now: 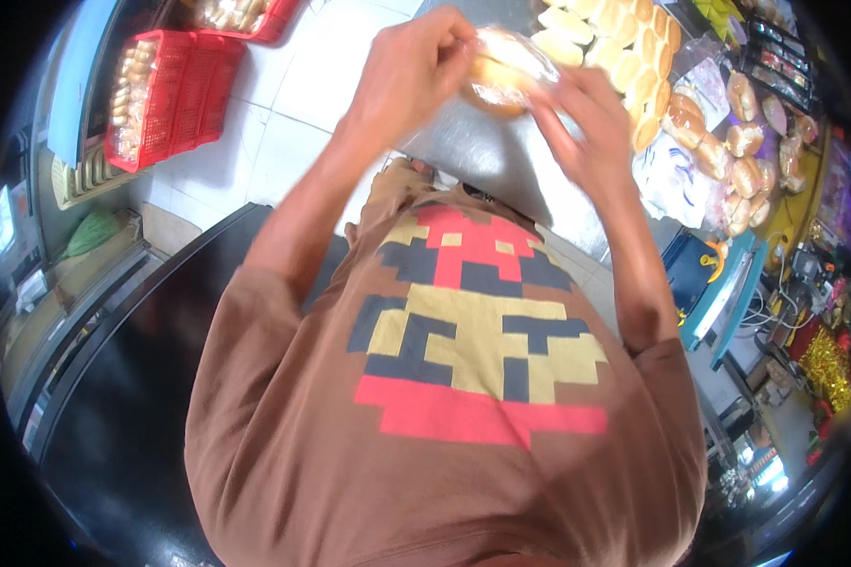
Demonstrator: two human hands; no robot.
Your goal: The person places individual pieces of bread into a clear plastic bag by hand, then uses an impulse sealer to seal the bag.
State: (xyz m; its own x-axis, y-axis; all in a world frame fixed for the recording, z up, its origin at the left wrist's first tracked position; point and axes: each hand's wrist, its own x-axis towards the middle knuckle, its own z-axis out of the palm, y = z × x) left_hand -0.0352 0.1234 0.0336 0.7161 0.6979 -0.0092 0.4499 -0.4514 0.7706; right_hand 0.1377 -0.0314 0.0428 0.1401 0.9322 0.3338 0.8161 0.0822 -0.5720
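Note:
Between my two hands is a bread roll in a clear plastic bag (507, 67), raised above a shiny metal table (461, 142). The fingers of my left hand (432, 60) pinch one end of the wrapping. My right hand (585, 113) grips the opposite end, its thumb and fingers against the plastic. Glare and some blur hide how the bag is closed. Just past my right hand lie rows of unwrapped bread rolls (627, 42), pale sides and golden crusts showing. Several bagged rolls (744, 163) are heaped farther right.
Red plastic crates (191, 99) holding packed bread stand on the white tiled floor (305, 92) at the left. A white plastic bag (670, 177) lies by the heaped rolls. Near my right elbow are a dark blue box (695, 273) and a teal board (730, 305). Black furniture (149, 354) stands at lower left.

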